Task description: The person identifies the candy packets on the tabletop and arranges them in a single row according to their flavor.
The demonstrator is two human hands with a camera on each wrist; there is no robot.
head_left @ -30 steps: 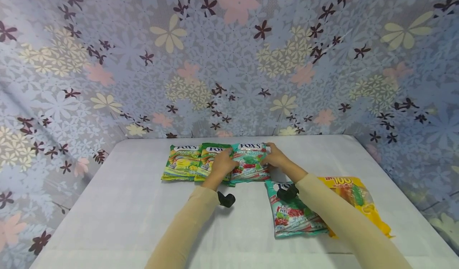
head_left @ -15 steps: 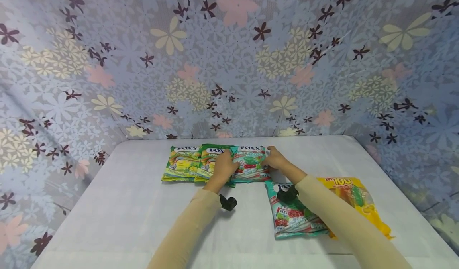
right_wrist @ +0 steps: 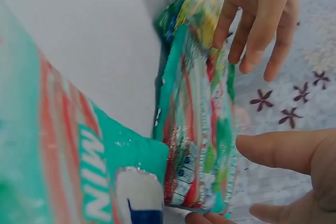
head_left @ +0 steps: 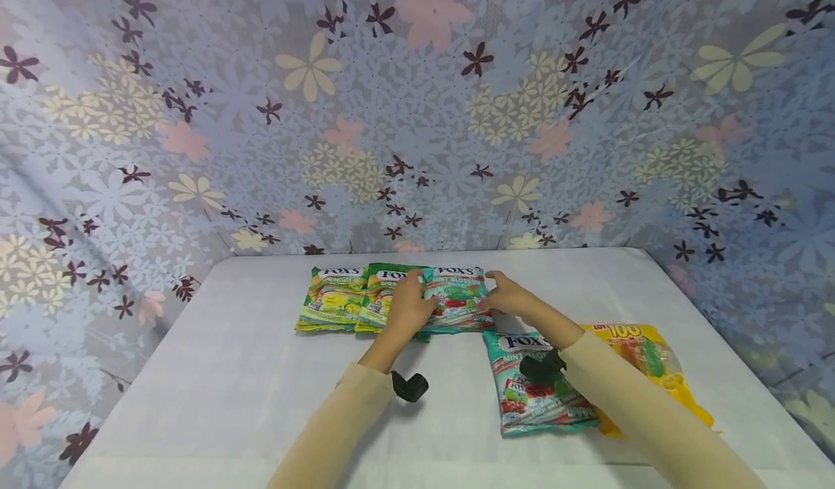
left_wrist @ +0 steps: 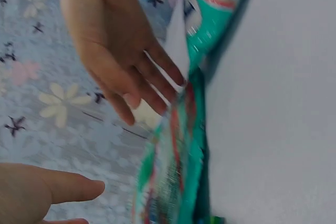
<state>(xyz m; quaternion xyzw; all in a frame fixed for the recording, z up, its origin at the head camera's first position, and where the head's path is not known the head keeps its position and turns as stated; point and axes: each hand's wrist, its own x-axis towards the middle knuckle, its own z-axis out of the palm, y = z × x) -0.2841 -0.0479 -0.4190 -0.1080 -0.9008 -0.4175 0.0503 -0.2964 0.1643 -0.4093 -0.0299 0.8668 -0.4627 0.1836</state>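
In the head view a teal Fox's Mint Blossom candy bag point(head_left: 457, 302) lies flat between the two hands. My left hand point(head_left: 406, 309) is over its left edge and partly covers a green-yellow Spring Tea candy bag point(head_left: 373, 304). At the bag's right edge is my right hand point(head_left: 512, 298), fingers spread. From the left wrist, the thumb of the left hand point(left_wrist: 31, 192) stands straight and apart from the bag. The right wrist view shows the right hand point(right_wrist: 299, 156) with its thumb raised off the bag and its other fingertips low beside the bag's end.
Another Spring Tea bag point(head_left: 331, 301) lies leftmost in the row, overlapped with its neighbour. Nearer the front lies a second Mint Blossom bag point(head_left: 515, 406), beside a yellow candy bag point(head_left: 660, 366) partly under the right sleeve. A floral curtain point(head_left: 417, 112) rises behind the white table point(head_left: 215, 373).
The right hand's fingers have spread and drawn slightly away from the bag's right edge. The left hand has shifted a little toward the person. The bags stay in place.
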